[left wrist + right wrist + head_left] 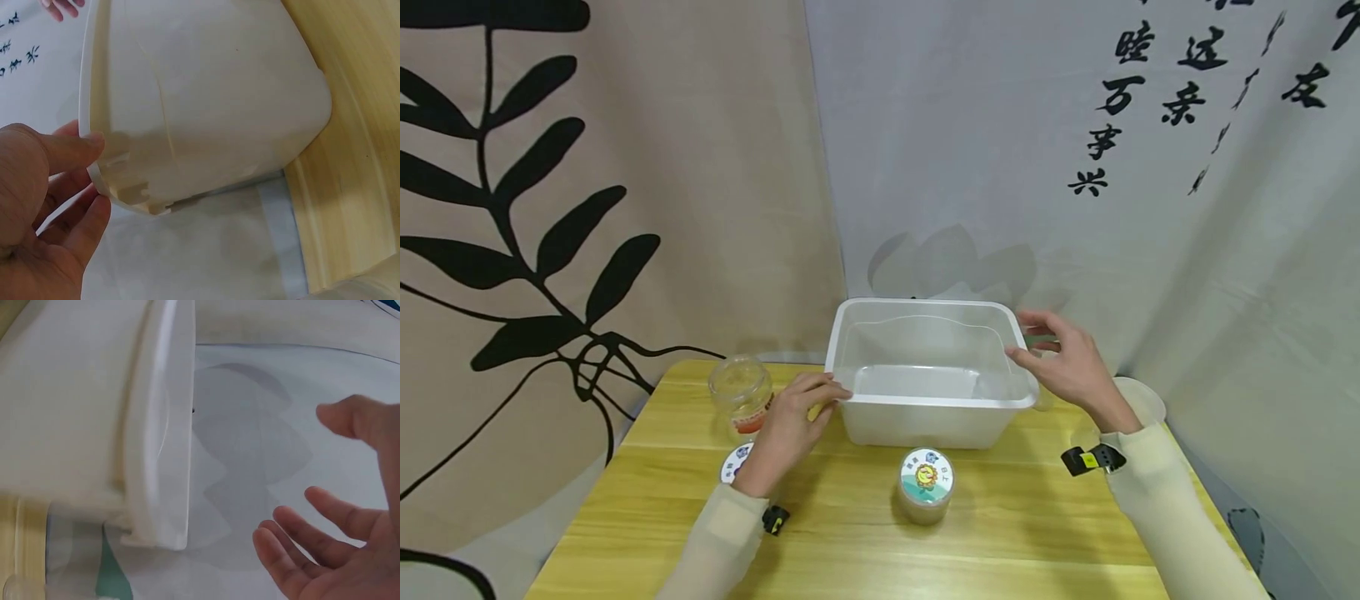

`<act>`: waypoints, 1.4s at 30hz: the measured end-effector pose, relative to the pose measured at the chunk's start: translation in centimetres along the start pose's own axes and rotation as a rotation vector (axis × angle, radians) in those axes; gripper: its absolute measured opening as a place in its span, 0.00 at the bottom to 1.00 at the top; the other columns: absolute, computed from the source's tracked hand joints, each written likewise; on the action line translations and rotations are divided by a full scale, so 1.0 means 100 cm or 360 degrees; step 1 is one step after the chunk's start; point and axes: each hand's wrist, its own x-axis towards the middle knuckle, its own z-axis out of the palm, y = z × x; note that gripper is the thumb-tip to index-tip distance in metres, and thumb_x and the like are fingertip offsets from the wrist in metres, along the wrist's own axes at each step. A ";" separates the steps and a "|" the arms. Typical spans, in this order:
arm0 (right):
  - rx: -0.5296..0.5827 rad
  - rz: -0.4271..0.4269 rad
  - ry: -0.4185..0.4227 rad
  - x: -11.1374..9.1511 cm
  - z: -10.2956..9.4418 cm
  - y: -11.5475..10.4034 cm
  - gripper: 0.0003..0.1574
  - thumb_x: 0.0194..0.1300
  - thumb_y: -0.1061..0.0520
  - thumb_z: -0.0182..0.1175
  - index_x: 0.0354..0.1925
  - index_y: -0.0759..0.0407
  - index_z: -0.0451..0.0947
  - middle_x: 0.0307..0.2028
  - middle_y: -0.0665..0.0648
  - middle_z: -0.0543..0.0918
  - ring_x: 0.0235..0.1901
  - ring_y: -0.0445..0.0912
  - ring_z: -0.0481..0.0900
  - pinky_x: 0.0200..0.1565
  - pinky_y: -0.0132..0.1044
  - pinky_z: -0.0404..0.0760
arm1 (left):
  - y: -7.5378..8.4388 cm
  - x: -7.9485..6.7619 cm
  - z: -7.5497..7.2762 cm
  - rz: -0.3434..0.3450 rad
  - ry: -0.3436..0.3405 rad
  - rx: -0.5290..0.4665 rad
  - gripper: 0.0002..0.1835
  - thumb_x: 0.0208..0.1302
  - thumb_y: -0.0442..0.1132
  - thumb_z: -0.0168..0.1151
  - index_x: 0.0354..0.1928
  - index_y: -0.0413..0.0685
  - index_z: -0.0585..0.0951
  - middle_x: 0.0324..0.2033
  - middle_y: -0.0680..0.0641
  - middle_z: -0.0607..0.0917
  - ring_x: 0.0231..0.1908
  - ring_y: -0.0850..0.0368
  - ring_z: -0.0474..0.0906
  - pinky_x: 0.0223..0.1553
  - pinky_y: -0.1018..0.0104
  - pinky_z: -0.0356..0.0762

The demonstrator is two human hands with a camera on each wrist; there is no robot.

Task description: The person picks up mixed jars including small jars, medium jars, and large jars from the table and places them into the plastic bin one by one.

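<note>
A white plastic bin (925, 425), rectangular and without a lid, is at the back of the wooden table. At its near left corner my left hand (796, 421) pinches the rim (85, 75), thumb on one side and fingers on the other. My right hand (1071, 367) is held beside the bin's right rim. In the right wrist view its fingers (328, 547) are spread and apart from the bin (69, 412), holding nothing. In front of the bin stands a small jar (927, 492) with a printed lid.
Left of the bin is a clear jar (741, 387) with a red label. A printed round lid (734, 463) is partly hidden by my left wrist. A clear round container (1141, 402) lies behind my right wrist. Fabric hangs (955, 167) close behind the table (1000, 542).
</note>
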 end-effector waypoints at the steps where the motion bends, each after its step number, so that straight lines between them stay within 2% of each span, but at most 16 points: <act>1: -0.0017 -0.0023 0.0007 -0.001 0.000 0.002 0.40 0.68 0.43 0.68 0.71 0.54 0.69 0.65 0.61 0.77 0.62 0.60 0.78 0.64 0.56 0.79 | 0.000 0.000 0.000 0.0001 0.0002 0.0013 0.14 0.60 0.31 0.75 0.45 0.57 0.90 0.50 0.51 0.88 0.60 0.50 0.81 0.60 0.52 0.83; 5: -0.0093 -0.0104 0.0052 -0.005 0.003 0.012 0.43 0.66 0.45 0.71 0.72 0.55 0.68 0.68 0.62 0.74 0.63 0.60 0.75 0.64 0.58 0.78 | 0.001 0.001 0.002 0.0019 0.0023 0.0030 0.10 0.60 0.36 0.76 0.44 0.56 0.90 0.49 0.51 0.88 0.59 0.49 0.82 0.61 0.52 0.83; 7: -0.0134 -0.0090 0.0062 -0.008 0.003 0.017 0.47 0.65 0.43 0.71 0.74 0.54 0.65 0.70 0.62 0.72 0.64 0.60 0.73 0.63 0.60 0.76 | 0.001 0.001 0.003 0.0019 0.0036 0.0044 0.09 0.61 0.39 0.76 0.43 0.57 0.90 0.48 0.52 0.88 0.59 0.50 0.82 0.61 0.52 0.83; 11: -0.0220 -0.0053 0.0066 -0.013 0.000 0.025 0.54 0.62 0.37 0.71 0.78 0.49 0.59 0.75 0.62 0.65 0.70 0.64 0.65 0.66 0.67 0.69 | 0.001 0.002 0.004 0.0030 0.0062 0.0059 0.08 0.61 0.40 0.75 0.42 0.57 0.90 0.47 0.53 0.89 0.57 0.51 0.83 0.59 0.53 0.84; 16: -0.0305 -0.0094 0.0108 -0.020 -0.005 0.035 0.60 0.59 0.38 0.74 0.79 0.47 0.55 0.78 0.61 0.60 0.77 0.65 0.55 0.69 0.75 0.59 | 0.003 0.002 0.005 0.0059 0.0078 0.0073 0.08 0.61 0.39 0.76 0.41 0.57 0.90 0.47 0.53 0.89 0.52 0.53 0.83 0.55 0.56 0.86; 20: -0.0310 -0.0095 0.0138 -0.026 -0.008 0.043 0.64 0.57 0.39 0.76 0.81 0.45 0.53 0.80 0.60 0.57 0.77 0.66 0.52 0.68 0.76 0.58 | 0.004 0.002 0.005 0.0070 0.0095 0.0090 0.07 0.60 0.38 0.76 0.41 0.56 0.90 0.45 0.53 0.89 0.50 0.54 0.84 0.53 0.57 0.86; 27: -0.0389 -0.0143 0.0228 -0.038 -0.012 0.062 0.67 0.54 0.41 0.78 0.81 0.51 0.52 0.79 0.66 0.56 0.75 0.71 0.52 0.64 0.80 0.57 | 0.004 0.002 0.006 0.0097 0.0139 0.0090 0.07 0.60 0.37 0.76 0.40 0.55 0.90 0.44 0.54 0.89 0.49 0.54 0.84 0.51 0.57 0.87; 34: -0.0402 -0.0043 0.0257 -0.047 -0.022 0.084 0.70 0.55 0.39 0.77 0.82 0.50 0.47 0.80 0.66 0.52 0.75 0.74 0.49 0.63 0.82 0.55 | 0.003 0.002 0.008 0.0088 0.0141 0.0090 0.07 0.60 0.37 0.76 0.40 0.55 0.90 0.43 0.54 0.89 0.48 0.55 0.84 0.49 0.58 0.87; 38: -0.0376 -0.0015 0.0266 -0.052 -0.027 0.098 0.72 0.55 0.40 0.77 0.82 0.54 0.44 0.80 0.70 0.51 0.75 0.77 0.46 0.64 0.82 0.51 | 0.003 0.002 0.008 0.0089 0.0149 0.0096 0.07 0.59 0.37 0.76 0.39 0.55 0.90 0.43 0.54 0.89 0.48 0.55 0.84 0.49 0.58 0.87; 42: -0.0388 0.0077 0.0281 -0.059 -0.030 0.109 0.73 0.56 0.38 0.76 0.83 0.54 0.41 0.80 0.72 0.49 0.75 0.77 0.44 0.64 0.82 0.50 | 0.003 0.000 0.008 0.0081 0.0144 0.0079 0.07 0.60 0.37 0.76 0.40 0.55 0.90 0.44 0.54 0.89 0.48 0.54 0.84 0.49 0.58 0.87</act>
